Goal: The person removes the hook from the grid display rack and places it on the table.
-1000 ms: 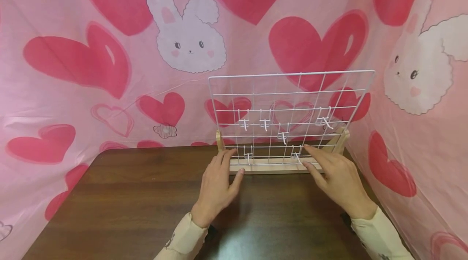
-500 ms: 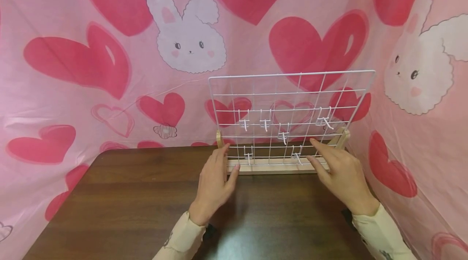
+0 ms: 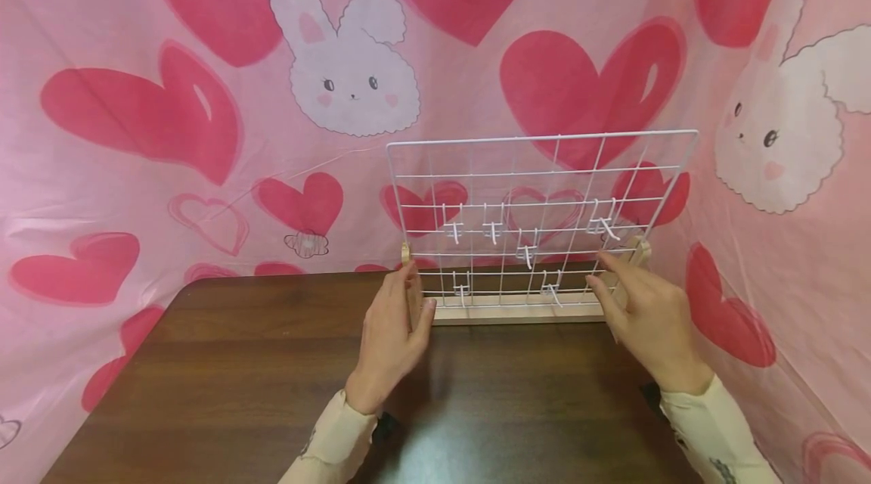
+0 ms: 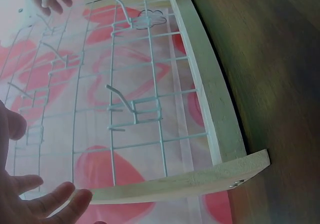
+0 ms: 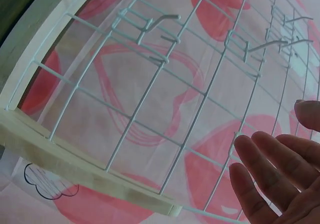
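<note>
A white wire grid rack point(image 3: 544, 138) stands upright on a wooden base point(image 3: 517, 313), with wooden side supports point(image 4: 165, 185) at its ends. Several white wire hooks point(image 3: 527, 254) hang from its bars. My left hand point(image 3: 388, 336) is by the rack's lower left end, fingers extended, fingertips right at the left support in the left wrist view. At the lower right end is my right hand point(image 3: 649, 318), its fingers point(image 5: 265, 176) loosely bent and spread in front of the wires. Nothing is held in either hand.
The rack stands near the back edge of a dark brown wooden table point(image 3: 224, 378). A pink cloth point(image 3: 463, 91) with hearts and rabbit faces hangs behind the table and along its right side.
Both hands have drawn apart along the rack's lower edge, the left hand moving left and the right hand moving right, toward the side supports. The rack and hooks stay put.
</note>
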### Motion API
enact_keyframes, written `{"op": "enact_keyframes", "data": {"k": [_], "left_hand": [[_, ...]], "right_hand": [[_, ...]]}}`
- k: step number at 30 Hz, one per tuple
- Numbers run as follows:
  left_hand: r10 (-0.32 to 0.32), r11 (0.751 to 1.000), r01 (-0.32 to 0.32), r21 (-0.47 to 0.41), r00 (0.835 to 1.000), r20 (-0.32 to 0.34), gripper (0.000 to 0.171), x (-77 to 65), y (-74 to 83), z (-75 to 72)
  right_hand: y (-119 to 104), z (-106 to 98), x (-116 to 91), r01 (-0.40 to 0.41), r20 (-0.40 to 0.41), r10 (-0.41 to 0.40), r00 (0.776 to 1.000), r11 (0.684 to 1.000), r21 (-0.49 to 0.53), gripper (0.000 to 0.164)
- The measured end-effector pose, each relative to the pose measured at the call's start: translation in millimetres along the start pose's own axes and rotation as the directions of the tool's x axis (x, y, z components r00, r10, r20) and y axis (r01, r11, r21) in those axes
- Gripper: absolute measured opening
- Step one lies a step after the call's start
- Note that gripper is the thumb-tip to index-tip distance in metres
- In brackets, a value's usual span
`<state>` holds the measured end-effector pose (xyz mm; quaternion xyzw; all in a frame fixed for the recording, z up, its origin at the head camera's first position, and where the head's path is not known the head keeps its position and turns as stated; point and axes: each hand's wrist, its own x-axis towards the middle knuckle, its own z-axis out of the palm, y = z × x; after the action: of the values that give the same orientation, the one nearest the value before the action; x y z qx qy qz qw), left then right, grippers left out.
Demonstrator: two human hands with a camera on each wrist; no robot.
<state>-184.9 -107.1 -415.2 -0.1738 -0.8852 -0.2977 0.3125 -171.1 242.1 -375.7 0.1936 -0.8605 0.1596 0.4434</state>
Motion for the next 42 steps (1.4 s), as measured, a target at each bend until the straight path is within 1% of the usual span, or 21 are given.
{"op": "enact_keyframes", "data": {"k": [3, 6, 11, 16, 22, 30, 36, 42], "left_hand": [[-0.003, 1.0, 0.003, -0.009, 1.0, -0.012, 0.059, 1.2, -2.1, -1.0], [-0.016, 1.0, 0.016, -0.024, 1.0, -0.017, 0.062, 2.2, -4.3, -1.7], [-0.038, 0.998, 0.037, -0.042, 0.999, -0.011, 0.063, 2.2, -7.3, -1.9], [-0.045, 0.998, 0.045, -0.032, 0.999, -0.008, 0.064, 2.5, -9.9, -2.1], [-0.072, 0.997, 0.072, -0.025, 0.997, -0.008, 0.067, 3.9, -12.0, -4.9], [-0.085, 0.996, 0.085, -0.015, 0.996, -0.02, 0.067, 7.2, -15.0, -5.8], [-0.079, 0.997, 0.078, -0.021, 0.997, -0.01, 0.068, 8.9, -16.1, -3.4], [-0.066, 0.998, 0.065, -0.01, 0.997, -0.033, 0.064, 11.1, -19.2, -3.9]], "right_hand": [[2.8, -1.0, 1.3, -0.009, -0.019, 0.009, 1.0, 1.0, -0.005, 0.044], [5.2, -2.0, 2.6, -0.028, -0.021, 0.029, 0.999, 1.0, 0.005, 0.046], [8.1, -2.4, 3.4, -0.052, -0.02, 0.052, 0.998, 0.998, 0.02, 0.042], [7.8, -1.2, 5.2, -0.078, -0.07, 0.078, 0.994, 0.997, 0.007, 0.038], [8.3, -0.7, 9.0, -0.105, -0.104, 0.105, 0.989, 0.994, 0.005, 0.031], [8.8, -1.8, 12.8, -0.134, -0.11, 0.135, 0.985, 0.991, 0.013, 0.038], [9.6, -1.9, 17.0, -0.138, -0.119, 0.139, 0.983, 0.99, 0.016, 0.038], [10.9, -1.8, 19.5, -0.15, -0.119, 0.152, 0.981, 0.988, 0.029, 0.042]]}}
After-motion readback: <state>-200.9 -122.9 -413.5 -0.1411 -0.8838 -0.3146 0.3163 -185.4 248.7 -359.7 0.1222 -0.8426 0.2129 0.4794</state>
